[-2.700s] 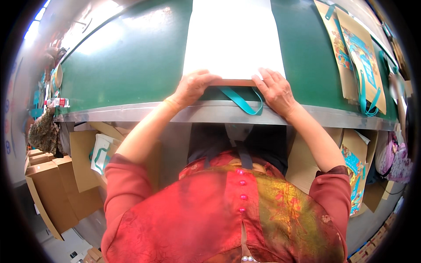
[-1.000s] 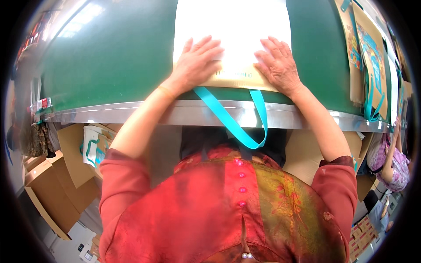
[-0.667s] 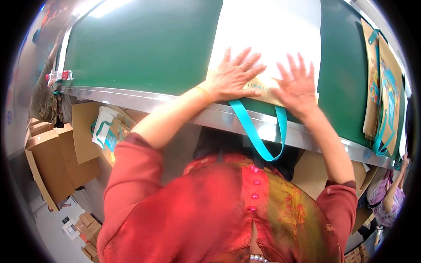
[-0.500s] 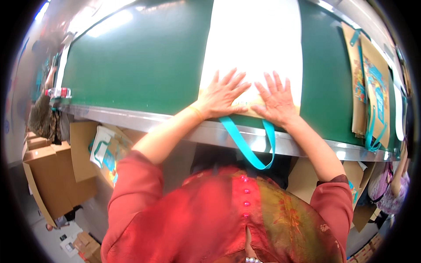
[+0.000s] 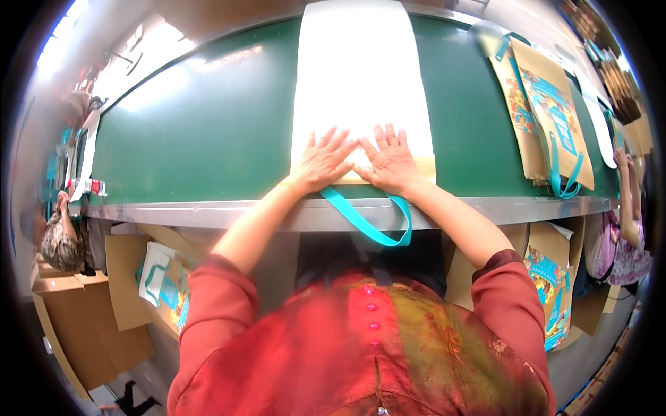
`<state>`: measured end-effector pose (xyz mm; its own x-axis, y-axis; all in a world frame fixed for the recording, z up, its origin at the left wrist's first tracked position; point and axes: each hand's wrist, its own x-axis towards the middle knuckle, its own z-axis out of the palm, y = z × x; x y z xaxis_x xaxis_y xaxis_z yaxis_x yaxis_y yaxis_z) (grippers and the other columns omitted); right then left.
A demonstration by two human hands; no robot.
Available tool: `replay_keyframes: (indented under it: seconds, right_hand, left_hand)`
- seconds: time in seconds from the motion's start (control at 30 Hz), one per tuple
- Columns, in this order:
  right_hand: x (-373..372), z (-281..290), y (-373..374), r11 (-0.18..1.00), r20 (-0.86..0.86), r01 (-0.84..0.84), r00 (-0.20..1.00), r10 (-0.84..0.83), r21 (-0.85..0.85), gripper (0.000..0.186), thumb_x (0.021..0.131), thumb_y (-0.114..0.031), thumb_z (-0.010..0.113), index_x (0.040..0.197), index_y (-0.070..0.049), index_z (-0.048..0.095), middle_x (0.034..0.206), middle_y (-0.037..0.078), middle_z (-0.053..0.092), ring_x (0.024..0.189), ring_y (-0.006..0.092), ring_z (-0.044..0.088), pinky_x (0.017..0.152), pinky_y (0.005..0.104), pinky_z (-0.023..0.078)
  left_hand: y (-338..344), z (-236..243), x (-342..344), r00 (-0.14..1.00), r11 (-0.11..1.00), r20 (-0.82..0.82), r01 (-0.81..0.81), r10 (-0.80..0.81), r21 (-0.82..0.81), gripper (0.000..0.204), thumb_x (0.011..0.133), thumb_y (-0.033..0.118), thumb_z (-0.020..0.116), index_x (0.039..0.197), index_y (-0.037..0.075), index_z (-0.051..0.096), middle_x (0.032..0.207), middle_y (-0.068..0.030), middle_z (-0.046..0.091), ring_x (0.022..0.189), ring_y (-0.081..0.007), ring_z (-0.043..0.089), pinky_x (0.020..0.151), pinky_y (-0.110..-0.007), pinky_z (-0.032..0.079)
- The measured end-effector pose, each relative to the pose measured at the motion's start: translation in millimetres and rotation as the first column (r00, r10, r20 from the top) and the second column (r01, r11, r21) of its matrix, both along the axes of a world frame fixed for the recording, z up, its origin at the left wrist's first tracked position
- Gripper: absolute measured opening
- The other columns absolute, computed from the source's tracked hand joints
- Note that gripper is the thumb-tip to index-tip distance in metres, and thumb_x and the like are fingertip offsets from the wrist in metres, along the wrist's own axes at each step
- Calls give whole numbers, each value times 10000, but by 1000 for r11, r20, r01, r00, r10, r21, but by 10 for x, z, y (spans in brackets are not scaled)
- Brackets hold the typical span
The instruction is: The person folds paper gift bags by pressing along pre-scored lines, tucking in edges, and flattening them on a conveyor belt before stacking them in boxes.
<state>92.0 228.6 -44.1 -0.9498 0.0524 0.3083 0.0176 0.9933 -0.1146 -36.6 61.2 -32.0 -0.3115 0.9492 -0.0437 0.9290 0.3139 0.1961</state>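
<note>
A long sheet-like bag (image 5: 361,76), white with a tan band at its near end, lies flat across the green work table (image 5: 201,132). My left hand (image 5: 323,163) presses on the left part of that near end, fingers spread. Beside it, my right hand (image 5: 390,161) lies flat with its fingers apart, the two thumbs almost meeting. From beneath my hands a turquoise strap handle (image 5: 368,225) loops down over the table's metal edge. Whatever print the tan band carries is mostly covered by my hands.
On the right, tan printed bags (image 5: 555,111) with turquoise handles lie stacked. Open cartons (image 5: 128,277) holding bags stand below the table on both sides. A bottle (image 5: 89,186) lies at the far left end. Other people work at both ends.
My view has shifted, so the table and bags appear further left and more of the surroundings shows. Both hands stay flat on the bag's near end.
</note>
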Motion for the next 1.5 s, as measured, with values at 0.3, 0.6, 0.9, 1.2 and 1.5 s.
replay_keyframes:
  seconds: [0.3, 0.6, 0.9, 1.2, 1.5]
  right_hand:
    - [-139, -292, 387, 977, -468, -188, 876, 121, -99, 380, 702, -442, 632, 707, -67, 569, 794, 142, 541, 733, 311, 507, 690, 422, 382]
    - [38, 147, 948, 867, 242, 147, 970, -31, -477, 407, 761, -356, 567, 1020, -58, 663, 1059, 183, 642, 1104, 314, 548, 987, 413, 363]
    - [625, 315, 1048, 879, -187, -197, 974, 126, -433, 440, 650, 98, 495, 1033, -60, 644, 1045, 134, 640, 1060, 362, 561, 866, 414, 487]
    - [988, 314, 755, 934, -179, -227, 967, 182, -277, 260, 798, -5, 612, 1055, -38, 622, 1145, 123, 635, 1094, 331, 558, 917, 398, 473]
    - [779, 404, 841, 611, -16, 1, 1000, -22, -792, 198, 890, -240, 594, 919, -47, 625, 840, 129, 597, 801, 294, 577, 713, 345, 463]
  left_hand:
    - [225, 278, 176, 911, 878, -200, 405, -362, 256, 320, 709, 296, 685, 941, 104, 575, 865, -76, 534, 853, -276, 519, 734, -401, 439]
    - [272, 306, 189, 867, 877, -261, 466, -425, 119, 249, 751, 38, 534, 999, 40, 509, 866, -110, 500, 843, -294, 542, 679, -390, 488]
    - [-388, 1000, 461, 938, 922, -126, 343, -324, 180, 269, 755, 1, 532, 1020, 43, 533, 901, -113, 563, 866, -303, 580, 697, -412, 489]
    - [-643, 1681, 808, 915, 915, 12, 402, -402, 41, 283, 789, 53, 563, 1067, 6, 570, 973, -116, 621, 879, -279, 623, 718, -364, 515]
    - [373, 2553, -582, 928, 972, 290, 235, -232, 23, 231, 911, 179, 575, 1070, 13, 600, 859, -73, 644, 761, -183, 626, 697, -313, 510]
